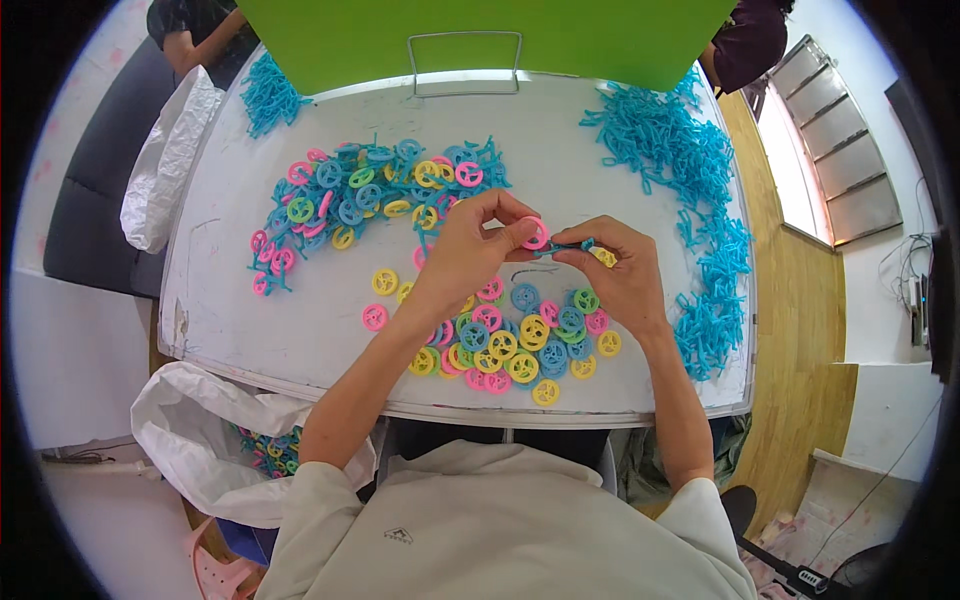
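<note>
Over the middle of the white table, my left hand [475, 240] pinches a small pink plastic wheel [536, 234] between thumb and fingers. Close beside it, my right hand [620, 265] grips a thin blue plastic strap [560, 247] that reaches to the wheel; whether it passes through is too small to tell. A yellow wheel [603, 256] shows at the fingers of my right hand. Below my hands lies a pile of loose pink, yellow, blue and green wheels [502, 345]. Farther left sits a heap of wheels mixed with blue straps [350, 200].
Loose blue straps [660, 140] cover the table's right side, and a smaller bunch [268, 95] lies far left. A green board with a wire handle [465, 92] stands at the back. A white sack [185, 430] with coloured pieces hangs at the near left. Other people are partly visible behind.
</note>
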Demonstrator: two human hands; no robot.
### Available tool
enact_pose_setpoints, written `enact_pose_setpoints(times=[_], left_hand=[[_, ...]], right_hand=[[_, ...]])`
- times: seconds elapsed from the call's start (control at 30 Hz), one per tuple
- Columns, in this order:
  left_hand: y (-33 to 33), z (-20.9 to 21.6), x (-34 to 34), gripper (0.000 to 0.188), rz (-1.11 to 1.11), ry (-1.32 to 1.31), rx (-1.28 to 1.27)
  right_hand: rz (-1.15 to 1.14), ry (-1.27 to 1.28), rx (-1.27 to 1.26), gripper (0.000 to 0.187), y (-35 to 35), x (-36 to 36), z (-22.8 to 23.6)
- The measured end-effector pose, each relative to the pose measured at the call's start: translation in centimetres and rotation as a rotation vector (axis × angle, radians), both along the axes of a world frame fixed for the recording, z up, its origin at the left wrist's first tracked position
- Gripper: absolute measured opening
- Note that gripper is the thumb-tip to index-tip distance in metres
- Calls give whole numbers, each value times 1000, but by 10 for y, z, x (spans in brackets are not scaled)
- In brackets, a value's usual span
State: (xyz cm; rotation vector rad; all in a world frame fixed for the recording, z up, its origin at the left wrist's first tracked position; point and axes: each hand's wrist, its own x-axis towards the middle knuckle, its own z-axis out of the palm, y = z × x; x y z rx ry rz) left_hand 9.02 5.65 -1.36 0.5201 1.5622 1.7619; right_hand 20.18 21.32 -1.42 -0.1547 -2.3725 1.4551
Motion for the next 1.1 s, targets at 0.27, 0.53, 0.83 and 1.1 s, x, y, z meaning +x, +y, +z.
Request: enact_pose_setpoints(times=[0.27,0.53,0.83,1.1], left_hand=[[5,-17,10,5,114,308,70],[6,-9,13,23,122,256,153],[10,-7,24,21,247,377,97],[8,-10,24,20,259,422,105]], right_hand=[[-40,-56,-242,15,-3,-2,-5],[-64,-161,-683,17,-4,-3,-10],[-190,-135,-825,22,-16,-4,-22],[-280,-94,-759,24,-30,-2,-15]])
